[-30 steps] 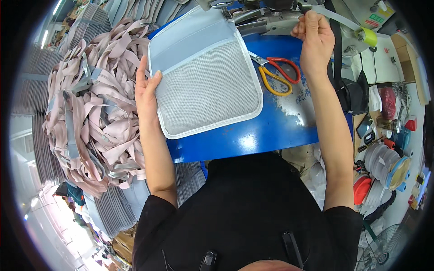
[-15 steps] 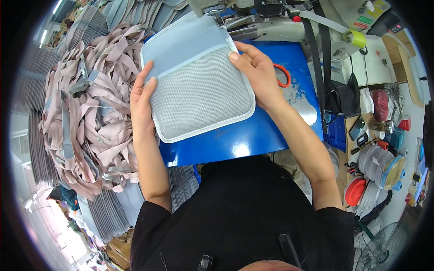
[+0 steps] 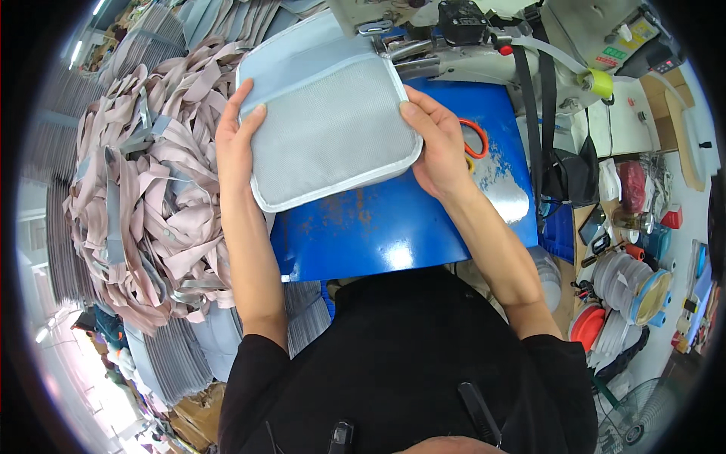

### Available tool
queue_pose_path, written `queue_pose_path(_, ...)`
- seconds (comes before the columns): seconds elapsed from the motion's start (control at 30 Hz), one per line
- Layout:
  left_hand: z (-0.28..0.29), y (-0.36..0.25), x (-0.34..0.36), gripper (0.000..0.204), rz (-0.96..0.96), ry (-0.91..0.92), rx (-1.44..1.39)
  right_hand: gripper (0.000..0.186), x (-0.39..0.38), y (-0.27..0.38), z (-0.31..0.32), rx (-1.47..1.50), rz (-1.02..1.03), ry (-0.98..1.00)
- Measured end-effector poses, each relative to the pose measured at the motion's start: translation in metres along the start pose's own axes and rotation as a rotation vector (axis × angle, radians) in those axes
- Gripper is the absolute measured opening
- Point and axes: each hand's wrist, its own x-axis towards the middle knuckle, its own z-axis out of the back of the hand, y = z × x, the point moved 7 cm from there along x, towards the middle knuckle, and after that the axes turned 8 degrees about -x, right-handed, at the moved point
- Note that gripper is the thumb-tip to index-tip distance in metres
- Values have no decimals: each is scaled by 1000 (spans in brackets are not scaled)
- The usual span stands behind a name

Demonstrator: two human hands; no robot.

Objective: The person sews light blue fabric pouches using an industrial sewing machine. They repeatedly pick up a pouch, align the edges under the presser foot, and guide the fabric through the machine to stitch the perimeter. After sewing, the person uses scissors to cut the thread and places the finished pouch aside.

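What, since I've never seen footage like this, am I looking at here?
No robot here: these are a person's bare hands, seen from above by a wide fisheye camera on their head, which bends straight edges. The black clothing below is the wearer's own. The left hand and right hand hold opposite sides of a grey fabric panel with pale edging, its far side near what looks like a sewing machine. On the blue work surface, a red handle loop shows beside the right hand. Pinkish straps are heaped at left.

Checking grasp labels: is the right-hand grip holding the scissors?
No, the right-hand grip is on the right edge of the grey mesh panel, with the red scissors handle beside it.
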Motion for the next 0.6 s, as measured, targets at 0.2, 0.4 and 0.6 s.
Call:
queue_pose_path(0.2,7,-1,48,59,-26,19,86,43,22,0,10,-82,-27,-6)
queue_pose_path(0.4,23,-5,77,70,-77,-30,100,26,-2,118,18,-1029,391,-165)
queue_pose_path(0.6,25,8,49,57,93,18,-118,46,-19,414,67,-1666,1251,-828)
